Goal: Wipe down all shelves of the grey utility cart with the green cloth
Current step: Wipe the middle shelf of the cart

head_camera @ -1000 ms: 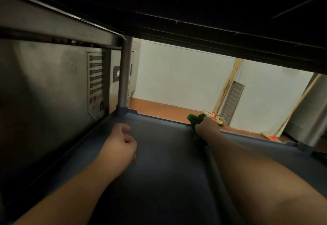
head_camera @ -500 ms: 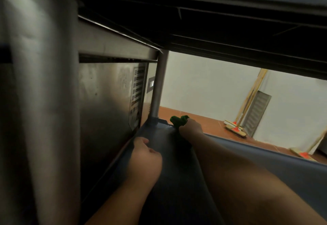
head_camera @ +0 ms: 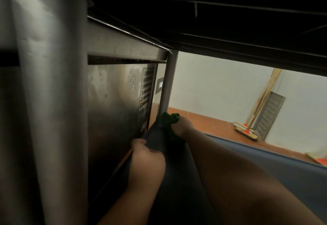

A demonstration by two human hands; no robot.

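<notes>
Green cloth [head_camera: 170, 124] sits bunched at the far left corner of the grey cart shelf [head_camera: 292, 175], centre of the frame, right against the base of the far cart post [head_camera: 169, 83]. My right hand [head_camera: 182, 126] is on it, fingers curled round the wad and pushing it into the corner; part of the cloth sticks out past my knuckles, more trails under the wrist. Right forearm runs from lower right of the frame up to the middle, low over the shelf.

My left hand [head_camera: 146, 161] is lower centre-left, fingers curled over the left rim of the shelf, gripping the edge, thumb on the inner side. Hands are apart, left one nearer to me.

Near cart post [head_camera: 51, 101] fills the left of the frame, blurred, very close to the camera. Underside of the shelf above [head_camera: 212, 21] covers the upper part of the frame, dark, ribs visible.

Steel cabinet [head_camera: 115, 104] stands just beside the cart's left side, with a sticker label [head_camera: 146, 92] and a small dark panel near its far edge; text too small to read.

Beyond the shelf: orange tiled floor [head_camera: 208, 120], white wall [head_camera: 221, 86], two wooden-handled brooms [head_camera: 247, 129] leaning at the right beside a grey louvred vent [head_camera: 270, 117]. Another brush head shows partly at the far right edge.
</notes>
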